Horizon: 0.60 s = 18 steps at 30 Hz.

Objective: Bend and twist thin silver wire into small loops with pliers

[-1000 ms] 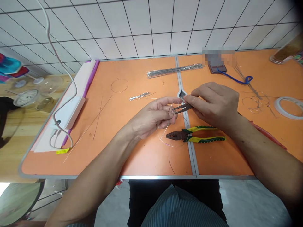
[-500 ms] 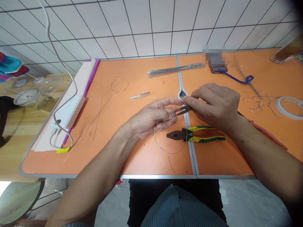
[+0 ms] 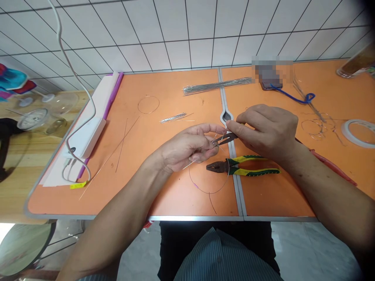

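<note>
My left hand (image 3: 193, 146) is closed, pinching thin wire between thumb and fingers above the orange table. From it hangs a wire loop (image 3: 205, 192) with a few small pink beads on its lower left. My right hand (image 3: 263, 130) grips needle-nose pliers (image 3: 227, 138) whose dark jaws point left and meet the wire at my left fingertips. The red handles stick out behind my right wrist. Just below both hands lie combination pliers (image 3: 240, 167) with yellow and green handles, jaws to the left. What exactly the jaw tips clasp is too small to tell.
A bundle of straight wires (image 3: 216, 86) lies at the back, a smaller wire bundle (image 3: 173, 118) nearer. A wire ring (image 3: 148, 104) and loose wires are to the left. A white power strip (image 3: 88, 140), tape roll (image 3: 359, 132), blue-corded phone (image 3: 271, 84) and glass (image 3: 354, 64) stand around.
The pliers' jaws have tilted slightly and sit a little farther left at my left fingertips. The hanging beaded loop has swung slightly left and down.
</note>
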### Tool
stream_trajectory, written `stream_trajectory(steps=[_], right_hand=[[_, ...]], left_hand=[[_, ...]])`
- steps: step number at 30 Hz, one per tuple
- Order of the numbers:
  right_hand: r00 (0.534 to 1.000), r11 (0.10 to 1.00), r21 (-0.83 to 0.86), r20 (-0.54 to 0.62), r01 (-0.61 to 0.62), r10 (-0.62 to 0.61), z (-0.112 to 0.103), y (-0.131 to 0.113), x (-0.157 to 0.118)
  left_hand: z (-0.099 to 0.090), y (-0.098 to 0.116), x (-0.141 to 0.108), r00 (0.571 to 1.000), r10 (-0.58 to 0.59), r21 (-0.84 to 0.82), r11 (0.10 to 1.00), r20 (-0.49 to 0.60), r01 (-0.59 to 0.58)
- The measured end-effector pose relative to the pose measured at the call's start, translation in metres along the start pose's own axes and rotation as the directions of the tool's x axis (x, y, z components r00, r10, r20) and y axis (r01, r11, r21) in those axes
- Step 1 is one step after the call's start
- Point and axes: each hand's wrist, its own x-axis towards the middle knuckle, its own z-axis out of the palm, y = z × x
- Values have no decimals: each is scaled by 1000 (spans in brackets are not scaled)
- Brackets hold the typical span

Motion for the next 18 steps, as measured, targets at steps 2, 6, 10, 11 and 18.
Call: stream_trajectory(steps=[2, 6, 10, 11, 18], right_hand=[[1000, 1000, 5, -15, 4, -4, 0, 0, 0], [998, 1000, -7, -52, 27, -27, 0, 0, -1], [992, 995, -69, -106, 67, -74, 0, 0, -1], [992, 994, -82, -104, 67, -76, 0, -1, -1], [997, 999, -39, -74, 37, -39, 1, 0, -1]], left_hand=[[0, 0, 0, 1000, -7, -9, 1000, -2, 7], [-2, -1, 1, 1000, -20, -25, 999, 0, 20], [-5, -3, 2, 1000, -21, -46, 999, 23, 22], [-5, -4, 3, 999, -22, -51, 998, 30, 23], [-3, -3, 3, 999, -39, -56, 998, 28, 41]])
